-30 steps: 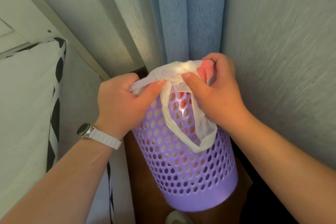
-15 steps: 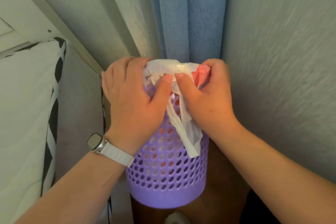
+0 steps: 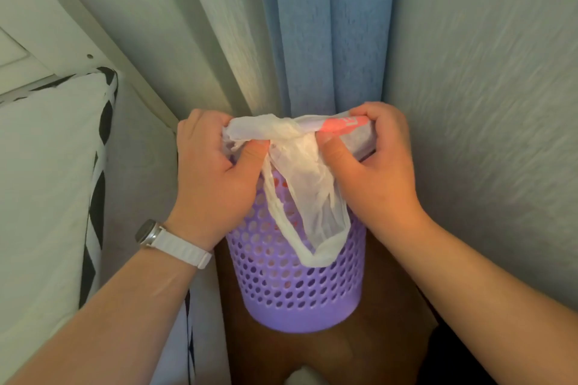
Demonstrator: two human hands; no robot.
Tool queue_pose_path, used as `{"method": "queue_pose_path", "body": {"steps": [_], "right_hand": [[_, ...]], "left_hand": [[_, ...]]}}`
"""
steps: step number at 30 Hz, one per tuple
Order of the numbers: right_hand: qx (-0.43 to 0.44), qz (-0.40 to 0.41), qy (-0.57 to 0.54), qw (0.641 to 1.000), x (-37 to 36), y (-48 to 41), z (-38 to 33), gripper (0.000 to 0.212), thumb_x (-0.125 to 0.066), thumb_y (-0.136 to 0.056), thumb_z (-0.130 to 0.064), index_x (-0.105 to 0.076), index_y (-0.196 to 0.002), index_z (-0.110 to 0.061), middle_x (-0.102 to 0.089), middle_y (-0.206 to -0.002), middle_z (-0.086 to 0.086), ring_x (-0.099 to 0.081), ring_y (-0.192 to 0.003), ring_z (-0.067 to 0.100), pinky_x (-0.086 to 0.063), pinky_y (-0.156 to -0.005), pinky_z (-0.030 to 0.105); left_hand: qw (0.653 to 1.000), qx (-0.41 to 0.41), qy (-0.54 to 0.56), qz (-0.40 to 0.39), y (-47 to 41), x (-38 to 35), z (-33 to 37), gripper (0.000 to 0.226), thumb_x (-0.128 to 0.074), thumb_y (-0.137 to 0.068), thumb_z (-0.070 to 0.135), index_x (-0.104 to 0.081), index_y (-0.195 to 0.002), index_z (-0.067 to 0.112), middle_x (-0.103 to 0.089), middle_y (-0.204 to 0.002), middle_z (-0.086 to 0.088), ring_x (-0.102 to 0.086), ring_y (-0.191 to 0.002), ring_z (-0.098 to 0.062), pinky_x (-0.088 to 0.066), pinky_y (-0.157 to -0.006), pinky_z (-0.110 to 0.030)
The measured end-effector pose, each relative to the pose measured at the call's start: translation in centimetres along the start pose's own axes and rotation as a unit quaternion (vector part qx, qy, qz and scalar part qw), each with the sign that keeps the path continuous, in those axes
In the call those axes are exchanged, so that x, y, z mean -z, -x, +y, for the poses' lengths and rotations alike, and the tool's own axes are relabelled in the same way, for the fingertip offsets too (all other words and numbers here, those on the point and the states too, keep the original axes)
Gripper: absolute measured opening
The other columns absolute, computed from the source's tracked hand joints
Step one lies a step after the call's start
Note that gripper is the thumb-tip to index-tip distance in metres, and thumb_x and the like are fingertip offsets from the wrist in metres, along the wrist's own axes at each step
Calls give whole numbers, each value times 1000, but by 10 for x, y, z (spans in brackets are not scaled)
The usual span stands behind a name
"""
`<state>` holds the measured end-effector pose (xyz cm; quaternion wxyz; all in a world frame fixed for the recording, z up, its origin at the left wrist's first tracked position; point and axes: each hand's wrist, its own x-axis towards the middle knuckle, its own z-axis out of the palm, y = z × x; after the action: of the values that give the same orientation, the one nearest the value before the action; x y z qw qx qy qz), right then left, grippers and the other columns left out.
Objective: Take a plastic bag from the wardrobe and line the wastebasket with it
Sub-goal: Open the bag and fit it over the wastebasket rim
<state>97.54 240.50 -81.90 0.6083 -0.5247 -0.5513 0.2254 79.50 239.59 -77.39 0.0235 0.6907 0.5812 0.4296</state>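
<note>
A purple perforated wastebasket [image 3: 297, 291] stands on the brown floor in a narrow corner. A thin white plastic bag [image 3: 309, 194] with a red print lies over its rim, and one handle loop hangs down the basket's front. My left hand [image 3: 215, 175] grips the bag at the rim's left side, thumb pressed on the plastic. My right hand [image 3: 375, 172] grips the bag at the rim's right side by the red print. The basket's opening is hidden behind the bag and both hands.
A blue curtain [image 3: 328, 28] hangs right behind the basket. A pale textured wall [image 3: 484, 103] closes the right side. At the left stands a white cushion [image 3: 47, 181] with black zigzag trim. A white door frame [image 3: 78, 37] runs behind the cushion.
Both hands moved apart along the rim, stretching the bag's edge wider. The handle loop hangs lower down the basket's front than half a second ago.
</note>
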Motion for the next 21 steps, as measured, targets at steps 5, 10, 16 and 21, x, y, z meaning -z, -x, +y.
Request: {"method": "queue_pose_path", "body": {"steps": [5,10,16,21], "right_hand": [[-15,28,-1,1000,2,-5,-5,33,-61,-75,-47,-53,-93,-20,-45,-93,-11,-52,-96,17,-45,-88,39],[-32,27,8,999,2,-5,-5,37,-59,-74,-50,-51,-92,-19,-44,-95,-8,-51,-96,17,-45,-88,40],[-17,31,7,999,-1,-4,-11,36,-61,-75,-51,-48,-92,-22,-48,-96,-2,-52,-94,21,-46,-86,45],[-1,12,28,1000,-8,5,-14,35,-61,-75,-50,-50,-92,-21,-45,-93,-6,-50,-93,20,-44,-86,44]], "left_hand": [[998,33,49,13,7,-4,10,16,-52,-84,44,-47,-86,30,-45,-87,11,-53,-92,-28,-46,-78,-41],[998,34,51,-18,-1,-2,8,13,-56,-84,49,-51,-88,38,-54,-93,3,-57,-93,-30,-47,-81,-56],[988,-111,-103,-28,2,3,33,49,-55,-86,41,-55,-129,17,-54,-126,-1,-47,-123,-23,-26,-107,-64],[990,-106,-84,-33,1,-3,16,27,-53,-90,34,-62,-107,15,-56,-98,0,-52,-95,-25,-37,-92,-41]]}}
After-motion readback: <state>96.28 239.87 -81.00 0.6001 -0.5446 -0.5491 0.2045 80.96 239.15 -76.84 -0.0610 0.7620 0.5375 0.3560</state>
